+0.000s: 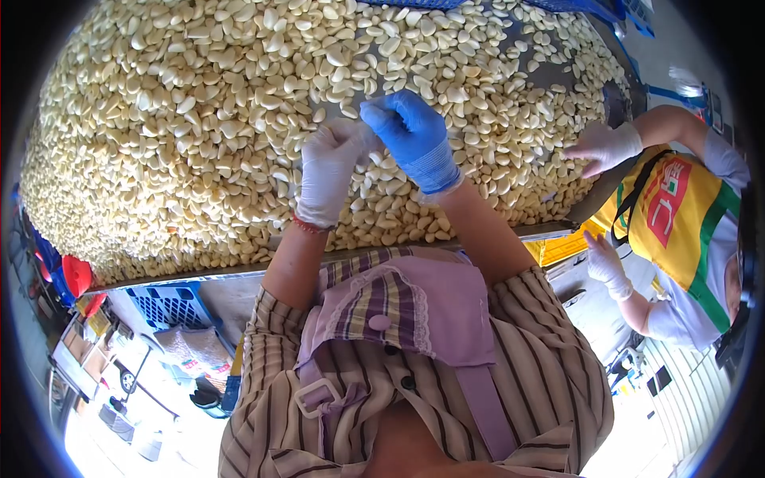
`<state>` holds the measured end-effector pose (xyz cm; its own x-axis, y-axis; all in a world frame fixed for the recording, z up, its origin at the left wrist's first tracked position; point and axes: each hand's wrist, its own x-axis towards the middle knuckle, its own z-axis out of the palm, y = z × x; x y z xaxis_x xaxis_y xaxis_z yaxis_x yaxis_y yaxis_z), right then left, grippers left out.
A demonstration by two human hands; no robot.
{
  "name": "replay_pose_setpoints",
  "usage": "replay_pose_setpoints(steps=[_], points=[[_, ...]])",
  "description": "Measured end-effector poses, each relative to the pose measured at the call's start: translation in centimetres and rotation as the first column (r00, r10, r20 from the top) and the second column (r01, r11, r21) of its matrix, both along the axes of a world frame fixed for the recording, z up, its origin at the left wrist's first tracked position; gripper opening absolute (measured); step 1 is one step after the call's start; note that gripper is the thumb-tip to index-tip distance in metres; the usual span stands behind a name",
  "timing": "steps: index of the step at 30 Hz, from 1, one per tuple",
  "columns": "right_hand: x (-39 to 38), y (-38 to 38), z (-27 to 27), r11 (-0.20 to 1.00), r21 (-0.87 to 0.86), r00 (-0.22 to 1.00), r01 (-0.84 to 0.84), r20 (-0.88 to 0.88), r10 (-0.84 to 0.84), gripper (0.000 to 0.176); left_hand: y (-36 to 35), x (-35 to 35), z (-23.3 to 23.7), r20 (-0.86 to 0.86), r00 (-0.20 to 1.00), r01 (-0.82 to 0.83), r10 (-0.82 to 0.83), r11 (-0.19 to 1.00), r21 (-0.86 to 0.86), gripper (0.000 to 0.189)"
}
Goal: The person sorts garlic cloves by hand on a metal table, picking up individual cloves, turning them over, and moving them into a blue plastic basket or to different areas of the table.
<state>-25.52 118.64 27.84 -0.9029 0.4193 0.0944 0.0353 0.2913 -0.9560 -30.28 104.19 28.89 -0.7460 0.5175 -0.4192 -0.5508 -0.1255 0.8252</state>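
Observation:
Peeled garlic cloves (199, 151) lie in a thick spread over a metal table (530, 231). My left hand (329, 169), in a thin white glove, is above the cloves with its fingers closed in a pinch. Beside it, my right hand (410, 139) wears a blue glove and its fingers are curled in. The two hands meet or nearly meet at the fingertips. Whatever they hold between them is hidden or too small to name.
Blue plastic baskets (422, 2) stand along the table's far edge. At the right, a co-worker in a yellow apron (677, 203) has one white-gloved hand (606, 149) over the cloves. A yellow crate (558, 248) and a blue crate (171, 305) sit below the near edge.

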Motion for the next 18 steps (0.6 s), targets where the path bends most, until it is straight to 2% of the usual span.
replay_pose_setpoints(steps=[2,3,4,5,6,7,8,9,10,11,12,13,14,15,16,17,18], points=[[0.8,1.5,-0.8,0.945,0.323,0.996,-0.053,0.085,0.027,0.02,-2.5,0.9,1.3,0.099,0.952,0.3,-0.29,0.949,-0.098,0.012],[1.4,3.5,-2.2,0.897,0.382,0.918,-0.224,0.391,0.062,0.018,-4.7,1.1,2.0,0.167,0.878,0.471,-0.449,0.872,-0.135,0.013],[1.9,4.7,-2.1,0.897,0.381,0.917,-0.226,0.393,0.064,0.018,-7.5,1.7,1.9,0.157,0.801,0.598,-0.578,0.783,-0.169,0.014],[2.1,5.7,-1.7,0.788,0.578,0.932,-0.211,0.362,-0.015,0.019,-10.9,2.4,1.4,0.151,0.705,0.709,-0.693,0.676,-0.203,0.015],[1.8,6.3,-1.4,0.639,0.746,0.947,-0.189,0.311,-0.083,0.02,-14.5,2.9,1.4,-0.041,0.559,0.755,-0.828,0.529,-0.387,0.022],[1.0,6.6,-0.7,0.677,0.712,0.935,-0.186,0.341,-0.101,0.023,-18.4,3.7,1.8,-0.182,0.341,0.724,-0.922,0.381,-0.575,0.029],[0.2,6.4,-0.1,0.68,0.709,0.932,-0.188,0.347,-0.104,0.023,-22.4,5.5,2.4,-0.051,0.288,0.678,-0.956,0.241,-0.695,0.027],[-1.0,5.9,0.3,0.747,0.641,0.937,-0.176,0.342,-0.073,0.026,-26.4,7.3,3.1,0.095,0.229,0.624,-0.969,0.071,-0.778,0.028],[-2.1,5.2,0.2,0.808,0.566,0.943,-0.165,0.332,-0.04,0.029,-29.4,8.8,3.6,0.204,0.051,0.46,-0.978,-0.158,-0.874,0.03],[-3.4,4.6,-0.7,0.747,0.629,0.939,-0.217,0.344,-0.017,0.033,-30.8,10.0,4.7,0.404,0.062,0.424,-0.913,-0.343,-0.838,0.036],[-4.4,4.0,-1.8,0.748,0.626,0.94,-0.221,0.341,-0.008,0.033,-31.9,10.8,5.5,0.585,0.085,0.388,-0.806,-0.514,-0.765,0.043],[-5.4,3.2,-3.0,0.659,0.686,0.902,-0.31,0.431,-0.024,0.033,-33.1,11.4,5.3,0.517,0.22,0.353,-0.827,-0.427,-0.833,0.046],[-6.0,2.5,-4.0,0.562,0.722,0.855,-0.403,0.517,-0.051,0.032,-32.7,10.9,5.6,0.388,0.294,0.277,-0.873,-0.311,-0.909,0.045],[-6.6,1.9,-4.5,0.571,0.71,0.847,-0.412,0.529,-0.046,0.029,-32.0,9.6,5.8,0.219,0.349,0.233,-0.911,-0.142,-0.962,0.046],[-6.9,1.5,-5.0,0.57,0.707,0.849,-0.419,0.527,-0.029,0.029,-29.8,7.9,6.5,0.186,0.325,0.129,-0.927,-0.151,-0.98,0.046],[-6.9,1.5,-5.4,0.554,0.723,0.853,-0.413,0.52,-0.042,0.028,-28.7,6.4,5.6,0.021,0.398,0.026,-0.917,-0.012,-1.0,0.051],[-6.8,1.7,-5.7,0.535,0.74,0.857,-0.407,0.513,-0.057,0.027,-25.4,4.1,6.8,-0.035,0.493,-0.015,-0.869,0.031,-0.999,0.048]])
